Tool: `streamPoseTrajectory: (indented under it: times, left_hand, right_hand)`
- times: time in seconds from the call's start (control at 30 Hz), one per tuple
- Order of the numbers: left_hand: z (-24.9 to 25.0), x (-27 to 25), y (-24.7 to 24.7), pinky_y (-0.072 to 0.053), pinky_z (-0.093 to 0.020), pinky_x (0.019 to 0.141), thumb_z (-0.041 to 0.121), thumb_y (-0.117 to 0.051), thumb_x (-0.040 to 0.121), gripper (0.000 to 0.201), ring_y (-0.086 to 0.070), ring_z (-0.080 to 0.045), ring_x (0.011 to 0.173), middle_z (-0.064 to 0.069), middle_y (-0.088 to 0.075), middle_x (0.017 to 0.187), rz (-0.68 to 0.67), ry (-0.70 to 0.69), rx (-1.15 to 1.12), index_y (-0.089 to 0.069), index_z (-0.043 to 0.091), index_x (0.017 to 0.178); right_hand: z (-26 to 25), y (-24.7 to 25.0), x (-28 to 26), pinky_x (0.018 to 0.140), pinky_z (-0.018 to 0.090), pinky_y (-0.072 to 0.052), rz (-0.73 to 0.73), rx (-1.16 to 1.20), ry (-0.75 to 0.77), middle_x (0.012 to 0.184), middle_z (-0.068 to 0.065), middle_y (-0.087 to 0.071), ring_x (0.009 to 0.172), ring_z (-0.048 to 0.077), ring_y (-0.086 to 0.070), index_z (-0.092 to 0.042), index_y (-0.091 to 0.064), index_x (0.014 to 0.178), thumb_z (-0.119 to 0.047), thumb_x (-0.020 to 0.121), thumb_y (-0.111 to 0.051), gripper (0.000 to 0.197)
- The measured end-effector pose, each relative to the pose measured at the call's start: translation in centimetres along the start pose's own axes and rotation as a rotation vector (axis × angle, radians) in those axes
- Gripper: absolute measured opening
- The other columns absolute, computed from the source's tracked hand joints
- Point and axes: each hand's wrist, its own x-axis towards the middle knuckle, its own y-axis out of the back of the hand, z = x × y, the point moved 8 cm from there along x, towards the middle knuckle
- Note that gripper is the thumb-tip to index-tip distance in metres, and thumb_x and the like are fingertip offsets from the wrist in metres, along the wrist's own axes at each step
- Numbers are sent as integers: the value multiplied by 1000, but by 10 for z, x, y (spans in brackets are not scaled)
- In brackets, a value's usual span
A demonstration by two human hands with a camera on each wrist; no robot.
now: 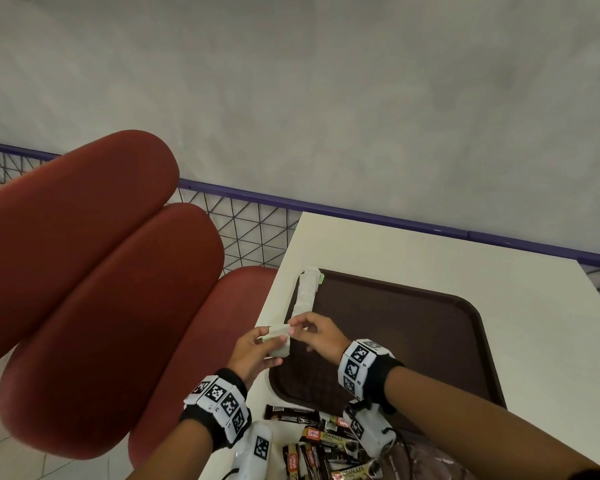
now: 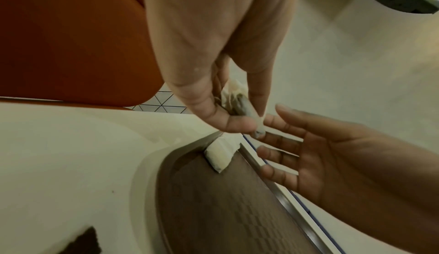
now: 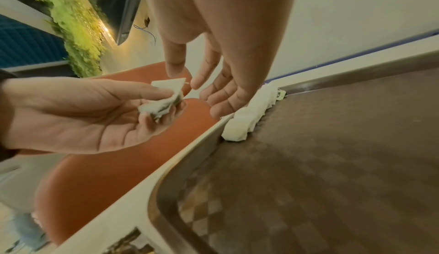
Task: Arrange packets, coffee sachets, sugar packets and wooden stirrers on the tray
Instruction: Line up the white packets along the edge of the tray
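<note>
A brown tray [image 1: 413, 341] [image 3: 332, 164] lies on the white table [image 1: 430, 258]. A row of white packets [image 1: 305, 292] [image 3: 251, 115] [image 2: 221, 155] lines the tray's left rim. My left hand [image 1: 253, 355] [image 3: 83, 113] hovers over the tray's left edge and grips a small stack of white packets [image 1: 281, 348] [image 3: 166, 100] [image 2: 247, 108] between thumb and fingers. My right hand [image 1: 312, 332] [image 2: 320, 145] [image 3: 213, 81] is just right of that stack. Its fingers are extended, with the thumb and forefinger tips beside the top packet's corner, not closed on it.
Several dark coffee sachets [image 1: 326, 441] lie loose on the table in front of the tray, beside a crinkled plastic bag [image 1: 423, 459]. Red padded seats [image 1: 101, 271] stand to the left of the table. A wire-mesh railing [image 1: 250, 230] runs behind.
</note>
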Motion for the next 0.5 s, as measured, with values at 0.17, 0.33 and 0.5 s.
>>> streamPoseTrajectory:
  times: [0.17,0.33,0.5]
  left_hand:
    - [1,-7,-10,-53,-21,55,12,-67,84,19,-62,-21,79,-13,-63,92,-41,11,15,-60,6,100]
    - [1,-9,-7,-53,-21,54,10,-62,88,11,-63,-22,79,-15,-64,93,-25,25,-40,-61,4,98]
    - [2,-7,-4,-53,-21,50,5,-61,87,4,-63,-23,75,-17,-63,90,1,17,-47,-61,4,91]
  right_hand:
    - [-5,2,-3,55,15,-44,54,44,20,80,-5,-58,70,7,-52,-18,-58,81,-14,85,-64,9]
    - [-6,10,-3,50,12,-44,107,121,4,72,0,-54,61,8,-53,-18,-52,76,-3,84,-64,20]
    - [-4,10,-5,53,14,-47,134,197,25,76,3,-51,66,11,-52,-16,-44,78,5,84,-60,27]
